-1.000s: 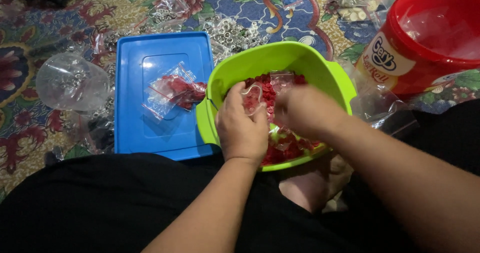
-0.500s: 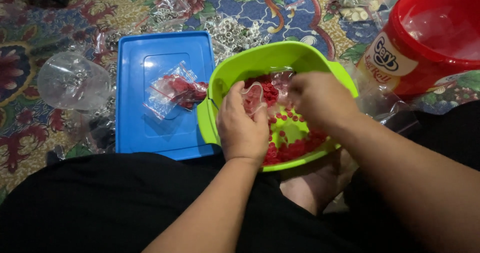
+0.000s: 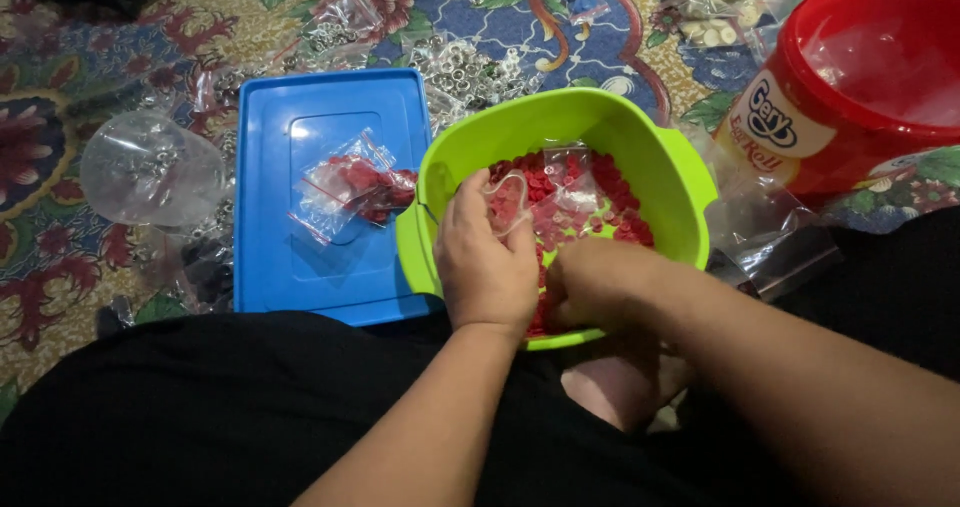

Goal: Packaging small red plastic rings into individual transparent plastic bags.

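A lime green tub [image 3: 660, 162] sits in front of my lap, filled with several small red round pieces [image 3: 605, 192]. My left hand [image 3: 485, 262] rests inside the tub's near side and holds a small clear plastic bag [image 3: 520, 197] open at its mouth. My right hand [image 3: 595, 287] is lower in the tub, fingers curled down into the red pieces at the near rim; what it grips is hidden.
A blue lid [image 3: 300, 167] lies left of the tub with filled clear bags of red pieces [image 3: 350, 187] on it. A red bucket [image 3: 860, 77] stands at the right. A clear plastic cup [image 3: 150, 167], loose clear bags and small metal rings lie on the patterned carpet.
My right hand has dropped from the far side of the tub to the near rim, into the red pieces. The left hand has stayed with the bag.
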